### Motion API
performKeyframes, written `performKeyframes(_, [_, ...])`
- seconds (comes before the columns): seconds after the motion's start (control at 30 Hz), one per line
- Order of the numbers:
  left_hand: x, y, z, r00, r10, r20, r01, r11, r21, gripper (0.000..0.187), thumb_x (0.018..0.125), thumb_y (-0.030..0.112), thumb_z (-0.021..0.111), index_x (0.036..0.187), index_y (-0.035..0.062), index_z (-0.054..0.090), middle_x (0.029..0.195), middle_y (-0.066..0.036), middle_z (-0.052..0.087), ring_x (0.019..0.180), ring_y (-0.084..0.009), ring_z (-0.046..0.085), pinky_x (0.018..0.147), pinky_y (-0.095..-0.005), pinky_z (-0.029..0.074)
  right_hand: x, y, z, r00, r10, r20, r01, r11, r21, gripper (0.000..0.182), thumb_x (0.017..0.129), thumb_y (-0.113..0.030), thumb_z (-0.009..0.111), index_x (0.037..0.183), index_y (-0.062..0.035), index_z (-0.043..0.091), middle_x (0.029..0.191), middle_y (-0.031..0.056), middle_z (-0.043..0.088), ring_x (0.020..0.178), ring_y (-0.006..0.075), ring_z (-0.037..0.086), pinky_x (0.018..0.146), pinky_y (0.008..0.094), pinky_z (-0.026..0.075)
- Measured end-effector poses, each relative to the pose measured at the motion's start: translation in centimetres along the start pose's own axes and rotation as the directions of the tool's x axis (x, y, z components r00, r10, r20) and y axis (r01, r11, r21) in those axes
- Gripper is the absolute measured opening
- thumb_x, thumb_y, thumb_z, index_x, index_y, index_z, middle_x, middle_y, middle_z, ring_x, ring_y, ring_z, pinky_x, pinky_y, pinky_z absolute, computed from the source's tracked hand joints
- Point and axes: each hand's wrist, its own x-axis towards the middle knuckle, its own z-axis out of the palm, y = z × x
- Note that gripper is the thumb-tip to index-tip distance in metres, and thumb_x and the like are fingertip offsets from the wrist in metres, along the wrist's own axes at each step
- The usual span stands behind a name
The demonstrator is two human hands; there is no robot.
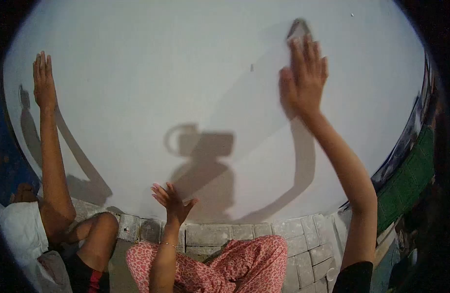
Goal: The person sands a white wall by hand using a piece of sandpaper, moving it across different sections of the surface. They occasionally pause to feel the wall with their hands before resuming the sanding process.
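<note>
A broad white surface (137, 73) fills most of the view in front of me. My right hand (308, 83) reaches far up over it at the right, back of the hand towards me, fingers stretched out and thumb apart. Just beyond its fingertips is a small pale shape with a dark curved rim (299, 22); I cannot tell what it is. My left hand (173, 202), with a thin bracelet on the wrist, is over the surface's near edge, fingers spread and nothing in them. Shadows of my head and right arm fall across the white.
At the left another person's raised hand (43, 80) is over the same surface, their bent knee (105, 227) beside me. Grey paving bricks (212, 235) line the near edge, by my pink patterned trousers (254, 259). Something green (405, 180) lies at the right.
</note>
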Motion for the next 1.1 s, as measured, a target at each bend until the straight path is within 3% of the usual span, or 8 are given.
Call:
performKeyframes(0.1, [0.0, -0.4, 0.5, 0.989, 0.098, -0.111, -0.099, 0.995, -0.004, 0.126, 0.069, 0.07, 0.063, 0.145, 0.0069, -0.016, 0.144, -0.037, -0.019, 0.133, -0.0539, -0.018, 0.101, -0.0681, -0.006, -5.4, -4.3, -1.1, 0.71, -0.555, 0.433, 0.504, 0.83, 0.237, 0.063, 0.09, -0.047, 0.047, 0.144, -0.0201, 0.031, 0.152, 0.004, 0.025, 0.141, 0.0238, 0.019, 0.113, 0.0518, 0.009])
performKeyframes(0.2, [0.1, 0.0, -0.3, 0.991, 0.096, -0.098, -0.099, 0.995, -0.024, 0.126, 0.07, 0.054, 0.074, 0.146, 0.0078, -0.015, 0.144, -0.037, -0.019, 0.133, -0.0543, -0.016, 0.102, -0.0683, -0.005, -10.9, -4.9, -1.4, 0.344, -0.847, 0.405, 0.727, 0.514, 0.456, 0.056, 0.094, -0.051, 0.036, 0.144, -0.0261, 0.029, 0.149, -0.0021, 0.03, 0.14, 0.0185, 0.021, 0.116, 0.0476, 0.006])
performKeyframes(0.47, [-0.1, 0.7, -1.7, 0.996, 0.068, -0.055, -0.072, 0.994, -0.085, 0.115, 0.075, 0.038, 0.075, 0.147, 0.0075, -0.011, 0.145, -0.035, -0.017, 0.135, -0.0524, -0.015, 0.104, -0.0663, -0.004, -5.4, 2.6, -5.3, 0.381, -0.458, 0.804, 0.609, 0.778, 0.154, 0.058, 0.089, -0.049, 0.049, 0.143, -0.0351, 0.03, 0.151, -0.0031, 0.025, 0.14, 0.0223, 0.019, 0.114, 0.0506, 0.012])
performKeyframes(0.57, [-0.1, 0.8, -1.9, 0.993, 0.086, -0.074, -0.09, 0.995, -0.05, 0.115, 0.076, 0.04, 0.074, 0.147, 0.0073, -0.01, 0.146, -0.034, -0.017, 0.135, -0.0518, -0.014, 0.105, -0.0655, -0.003, -1.8, 8.4, -3.9, 0.859, -0.337, 0.385, 0.387, 0.92, -0.058, 0.051, 0.092, -0.043, 0.048, 0.141, -0.0319, 0.037, 0.151, 0.0004, 0.026, 0.14, 0.0254, 0.02, 0.113, 0.051, 0.013])
performKeyframes(0.7, [-0.1, 0.7, -1.8, 0.988, 0.112, -0.108, -0.118, 0.992, -0.05, 0.114, 0.076, 0.041, 0.073, 0.147, 0.0074, -0.009, 0.146, -0.033, -0.017, 0.136, -0.0511, -0.013, 0.105, -0.0648, -0.003, 1.5, 10.5, -1.0, 0.993, -0.118, 0.008, 0.118, 0.993, 0.006, 0.049, 0.094, -0.039, 0.045, 0.141, -0.0283, 0.037, 0.151, 0.0037, 0.028, 0.139, 0.0276, 0.023, 0.113, 0.052, 0.012])
performKeyframes(0.8, [-0.1, 0.7, -2.0, 0.996, 0.069, -0.061, -0.073, 0.996, -0.058, 0.113, 0.076, 0.043, 0.072, 0.148, 0.0081, -0.008, 0.146, -0.033, -0.017, 0.136, -0.0505, -0.013, 0.105, -0.0646, -0.003, 0.6, 5.7, 1.0, 0.994, -0.015, -0.104, 0.016, 1.0, 0.01, 0.052, 0.092, -0.039, 0.047, 0.142, -0.0261, 0.037, 0.151, 0.007, 0.027, 0.14, 0.0293, 0.023, 0.112, 0.053, 0.011])
performKeyframes(0.9, [-0.2, 0.2, -1.4, 0.995, 0.072, -0.069, -0.077, 0.995, -0.061, 0.114, 0.076, 0.045, 0.072, 0.148, 0.0094, -0.008, 0.146, -0.033, -0.017, 0.136, -0.0507, -0.013, 0.105, -0.0649, -0.002, -2.0, -2.0, -0.4, 0.95, -0.216, 0.224, 0.206, 0.976, 0.07, 0.06, 0.089, -0.043, 0.049, 0.144, -0.0254, 0.033, 0.151, 0.0077, 0.026, 0.14, 0.0293, 0.022, 0.111, 0.0535, 0.01])
performKeyframes(1.1, [-0.1, 0.0, -1.1, 0.995, 0.072, -0.074, -0.074, 0.997, -0.032, 0.12, 0.07, 0.044, 0.077, 0.148, 0.01, -0.008, 0.146, -0.033, -0.018, 0.136, -0.0512, -0.013, 0.106, -0.063, 0.0, -14.0, -5.7, -1.8, 0.426, -0.774, 0.468, 0.678, 0.616, 0.402, 0.057, 0.093, -0.048, 0.041, 0.145, -0.0294, 0.028, 0.151, -0.0023, 0.026, 0.139, 0.0176, 0.024, 0.115, 0.0458, 0.008])
